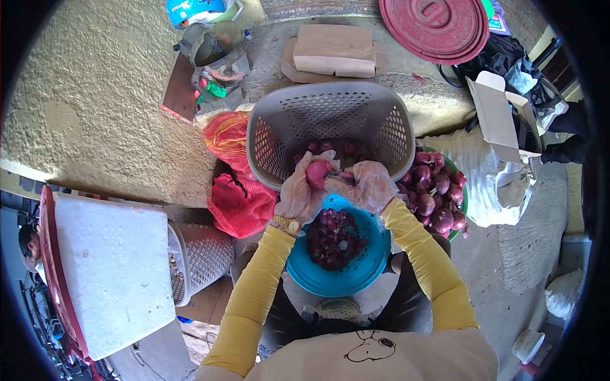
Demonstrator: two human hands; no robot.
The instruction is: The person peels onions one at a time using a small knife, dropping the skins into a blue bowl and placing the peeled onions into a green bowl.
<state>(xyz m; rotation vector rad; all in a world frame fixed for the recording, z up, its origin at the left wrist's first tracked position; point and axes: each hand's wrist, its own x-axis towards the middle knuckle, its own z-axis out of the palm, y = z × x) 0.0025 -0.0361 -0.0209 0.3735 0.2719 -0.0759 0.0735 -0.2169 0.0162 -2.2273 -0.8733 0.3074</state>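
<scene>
In its clear plastic glove, my left hand (pixel 301 190) is closed around a red onion (pixel 318 174), held over the near rim of the grey-brown perforated basket (pixel 328 101). My right hand (pixel 373 185), gloved too, is curled in close at the onion's right side; I cannot tell what its fingers hold. Several red onions (pixel 349 148) lie in the bottom of the basket. Below both hands sits a blue basin (pixel 356 287), with a heap of dark red onion skins (pixel 333 241) in it. Unpeeled red onions (pixel 438 184) fill a green-rimmed container (pixel 466 202) at my right.
Red mesh sacks (pixel 240 203) lie left of the basket. A white foam board (pixel 114 267) and a white lattice bin (pixel 210 254) stand at the lower left. Behind the basket are a cardboard box (pixel 335 49) and a red lid (pixel 435 25). A white sack (pixel 502 197) lies far right.
</scene>
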